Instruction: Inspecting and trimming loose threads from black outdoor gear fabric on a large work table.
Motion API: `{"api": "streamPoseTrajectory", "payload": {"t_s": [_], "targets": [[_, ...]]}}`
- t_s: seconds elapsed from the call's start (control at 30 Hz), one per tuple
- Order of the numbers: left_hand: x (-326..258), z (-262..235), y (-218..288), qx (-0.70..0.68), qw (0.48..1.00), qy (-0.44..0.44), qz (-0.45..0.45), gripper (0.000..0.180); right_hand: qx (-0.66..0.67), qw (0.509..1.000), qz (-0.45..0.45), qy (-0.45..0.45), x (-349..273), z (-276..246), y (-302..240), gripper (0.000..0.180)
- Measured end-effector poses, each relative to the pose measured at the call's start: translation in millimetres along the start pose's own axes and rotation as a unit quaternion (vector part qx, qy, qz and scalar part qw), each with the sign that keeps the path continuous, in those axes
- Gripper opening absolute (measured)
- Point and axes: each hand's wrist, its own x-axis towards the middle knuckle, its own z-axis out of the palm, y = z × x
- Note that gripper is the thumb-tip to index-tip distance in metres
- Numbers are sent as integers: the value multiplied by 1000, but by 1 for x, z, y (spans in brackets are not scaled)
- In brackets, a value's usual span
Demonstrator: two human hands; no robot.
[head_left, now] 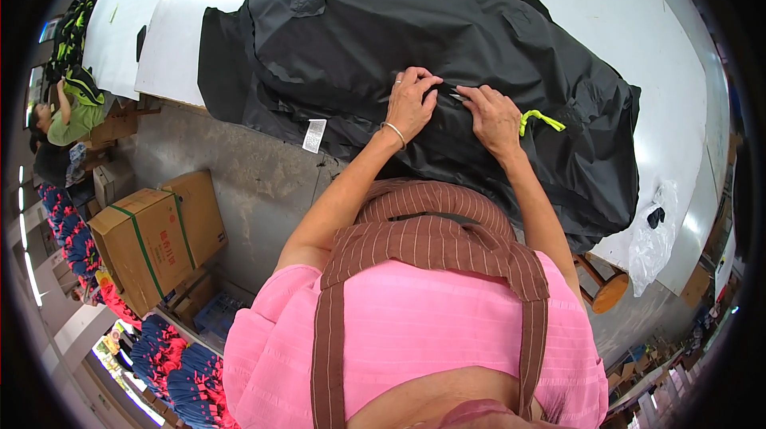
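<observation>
A: Counts?
B: Two hands, one black garment (351, 38), one white label (314, 135), one neon-yellow cord (541, 122). One bracelet (394, 135), left wrist. One wooden stool (610, 293), one clear plastic bag (653, 245).
A: State of the hands?
B: Both at the garment's near side, just beside each other. Left hand (412, 103): thumb and forefinger curved toward each other at the cloth; cannot tell whether they grip it. Right hand (492, 115): thumb and forefinger closed on a small silvery piece (456, 96).
A: Surface and room?
B: Garment lies bunched across a white table (179, 38), its near side draping over the edge toward the wearer. Plastic bag to the right, a dark scrap (656, 217) in it. Grey floor (247, 150); cardboard box (148, 241) with green straps at left. Navy-and-red garments (179, 373) stacked lower left. One co-worker in a green top (73, 119), far left.
A: Unclear?
B: Silvery piece mostly covered by fingers, kind uncertain. Garment's far end cut off by the upper edge; stool partly hidden. Room's margins warped and dark; stacked garments too crowded to count.
</observation>
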Motion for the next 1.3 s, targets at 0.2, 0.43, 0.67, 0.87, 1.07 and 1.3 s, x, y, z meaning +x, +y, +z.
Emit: {"api": "streamPoseTrajectory", "payload": {"t_s": [0.2,0.43,0.67,0.87,1.07,1.3], "targets": [[1,0,-1,-2,1000,-6,-2,22,32,998,51,23,-1,3,-1,14],[1,0,-1,3,1000,-2,-13,23,70,996,61,5,0,-1,-3,15],[1,-1,-1,-4,1000,-2,-12,23,56,998,39,1,1,0,-1,15],[0,-1,-1,-8,1000,0,-12,23,20,999,49,-4,-1,0,1,15],[0,0,-2,-4,1000,11,-4,21,24,999,38,-4,1,2,1,15],[0,6,-6,-9,998,51,38,16,74,996,51,-16,1,1,3,14]]}}
